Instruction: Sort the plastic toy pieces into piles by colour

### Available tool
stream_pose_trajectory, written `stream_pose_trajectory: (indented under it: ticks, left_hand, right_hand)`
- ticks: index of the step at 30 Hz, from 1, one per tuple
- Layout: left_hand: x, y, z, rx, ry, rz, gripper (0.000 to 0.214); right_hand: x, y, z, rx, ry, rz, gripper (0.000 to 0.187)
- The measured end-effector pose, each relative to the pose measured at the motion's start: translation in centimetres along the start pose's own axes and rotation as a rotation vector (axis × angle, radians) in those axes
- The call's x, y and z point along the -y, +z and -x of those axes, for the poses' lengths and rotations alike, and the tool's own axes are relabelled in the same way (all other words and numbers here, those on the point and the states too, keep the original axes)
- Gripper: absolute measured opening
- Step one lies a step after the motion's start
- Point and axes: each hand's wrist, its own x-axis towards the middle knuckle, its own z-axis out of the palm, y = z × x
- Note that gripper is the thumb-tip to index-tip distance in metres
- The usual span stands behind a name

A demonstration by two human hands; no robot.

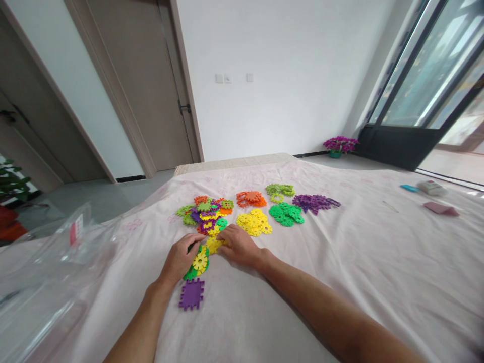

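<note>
My right hand [239,245] has its fingers closed on yellow notched discs [214,245], flat plastic building pieces. To its left, my left hand [180,258] curls over the edge of a small pile of green and yellow notched discs [200,261]; its fingertips bend inward, and what they grip is hard to see. Just below that pile lies a purple square plate [191,294] with toothed edges. Ahead of both hands sits a mixed heap of building pieces [206,214] in purple, orange, green and yellow.
Sorted piles lie beyond my right hand: yellow discs [254,223], green discs [286,214], orange pieces [251,198], light green pieces [280,190] and purple pieces [314,203]. Clear plastic bags [49,252] spread at left. A pink cloth [440,208] rests far right on the wrinkled sheet [359,272].
</note>
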Motion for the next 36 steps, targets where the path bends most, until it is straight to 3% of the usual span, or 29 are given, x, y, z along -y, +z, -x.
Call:
stream_pose_trajectory:
  ticks: [3,8,17,20,22,29,36]
  left_hand:
    - [0.1,0.0,0.0,0.005,0.001,-0.004,0.027]
    - [0.3,0.1,0.0,0.017,0.006,-0.007,0.028]
    - [0.5,0.2,0.0,0.009,0.008,-0.009,0.029]
    - [0.5,0.2,0.0,0.010,0.009,-0.009,0.028]
    - [0.5,0.2,0.0,0.009,0.006,-0.010,0.028]
    - [0.4,0.2,-0.1,0.012,0.016,-0.013,0.029]
    - [0.4,0.1,0.0,0.008,0.013,-0.014,0.029]
  right_hand:
    - [-0.4,0.0,0.0,-0.054,0.035,-0.046,0.005]
    - [-1.9,-0.5,0.1,-0.192,0.151,-0.059,0.005]
    - [-4.9,-3.5,0.8,-0.483,0.397,0.196,0.014]
    - [-5.1,-3.8,1.0,-0.532,0.413,0.235,0.018]
    - [-4.8,-3.6,0.9,-0.473,0.345,0.196,0.017]
    - [-2.5,-2.2,0.7,-0.065,-0.018,0.109,0.013]
    - [-1.8,-2.2,0.7,0.039,-0.083,0.131,0.014]
